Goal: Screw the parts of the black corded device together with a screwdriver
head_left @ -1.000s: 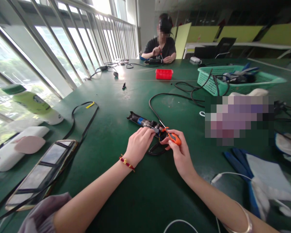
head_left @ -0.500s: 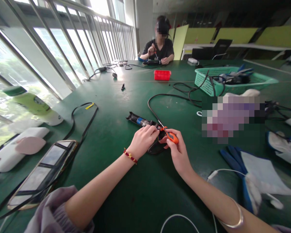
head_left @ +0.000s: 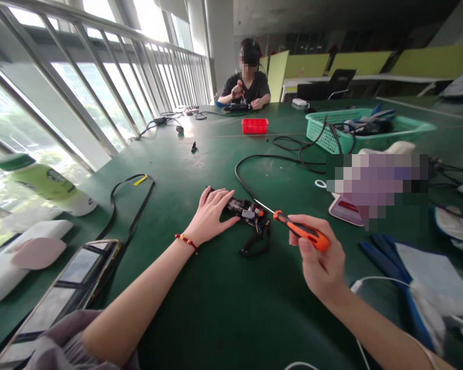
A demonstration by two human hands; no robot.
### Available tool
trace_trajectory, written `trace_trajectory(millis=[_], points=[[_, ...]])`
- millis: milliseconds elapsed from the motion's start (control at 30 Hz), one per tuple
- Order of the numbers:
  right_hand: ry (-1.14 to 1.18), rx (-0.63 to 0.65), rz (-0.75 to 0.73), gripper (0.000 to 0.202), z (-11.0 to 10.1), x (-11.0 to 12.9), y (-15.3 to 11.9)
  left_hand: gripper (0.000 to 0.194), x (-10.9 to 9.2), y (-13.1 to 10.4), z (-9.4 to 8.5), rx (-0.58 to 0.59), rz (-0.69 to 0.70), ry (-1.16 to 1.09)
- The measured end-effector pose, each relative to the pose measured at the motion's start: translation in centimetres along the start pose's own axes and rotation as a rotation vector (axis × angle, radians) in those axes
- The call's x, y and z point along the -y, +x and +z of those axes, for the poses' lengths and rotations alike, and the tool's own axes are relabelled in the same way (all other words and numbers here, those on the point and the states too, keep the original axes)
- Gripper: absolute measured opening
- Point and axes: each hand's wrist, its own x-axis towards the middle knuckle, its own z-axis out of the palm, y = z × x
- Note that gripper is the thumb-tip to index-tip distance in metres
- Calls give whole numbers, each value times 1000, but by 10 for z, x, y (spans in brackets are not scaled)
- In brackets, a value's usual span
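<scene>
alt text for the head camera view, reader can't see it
The right hand has an orange screwdriver in its grip while the left hand lies over one end of an opened black device with exposed wires on a green table. Farther off are a red bin, a green basket and a co-worker.

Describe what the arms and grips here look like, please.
These are human: left grip and right grip are both ungloved. A red bracelet with gold-coloured beads circles the left wrist; a loose, greyish-lilac sleeve bunches farther up that arm. A pale band seems to cross the right forearm, too cut off to identify.
</scene>
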Motion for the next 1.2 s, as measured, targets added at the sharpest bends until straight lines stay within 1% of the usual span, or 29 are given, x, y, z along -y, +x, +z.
trace_trajectory(millis=[67, 200, 300, 433, 533, 800, 867, 1033, 1100, 1200], points=[[14, -17, -8, 20, -1, 1, 0, 57, 0, 0, 1, 9, -30, -3], [62, -7, 4, 16, 0, 3, -1, 50, -4, -1, -1, -8, -87, 19], [64, -18, 8, 16, 0, 4, -2, 45, -5, -1, -3, -29, -98, 24], [66, -23, 31, 16, 1, 2, -3, 45, -4, 0, -3, -25, -81, -11], [87, -9, 51, 15, 2, 1, -2, 46, -5, 0, -4, -8, -93, -22], [109, 0, 73, 16, 5, -1, -4, 48, -6, -1, -5, 10, -123, 38], [118, -14, 65, 16, 5, -3, -6, 47, -7, -1, -5, 15, -124, 41], [146, -99, -9, 18, 6, -5, -7, 47, -6, -2, -4, 14, -122, 48], [127, -72, 5, 17, 6, -4, -5, 48, -6, -2, -4, 14, -121, 45], [89, 7, 57, 15, 6, -1, -4, 48, -7, -2, -5, 23, -132, 49]])
